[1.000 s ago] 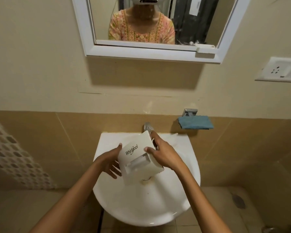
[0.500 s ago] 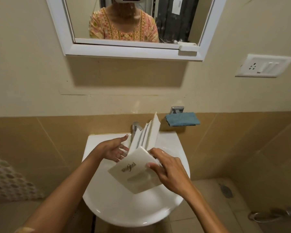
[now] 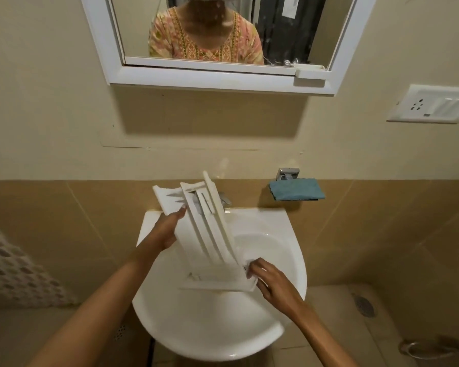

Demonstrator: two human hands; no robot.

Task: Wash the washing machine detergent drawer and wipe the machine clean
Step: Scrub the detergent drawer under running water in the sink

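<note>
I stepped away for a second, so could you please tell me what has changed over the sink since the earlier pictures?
The detergent drawer has been turned over: its branded front panel, which faced up, now sits low by the right hand, and the ribbed body points up toward the tap. The left hand shifted from the panel's edge to the body's upper side. Both hands kept hold; the sink and the blue sponge stayed put.
</note>
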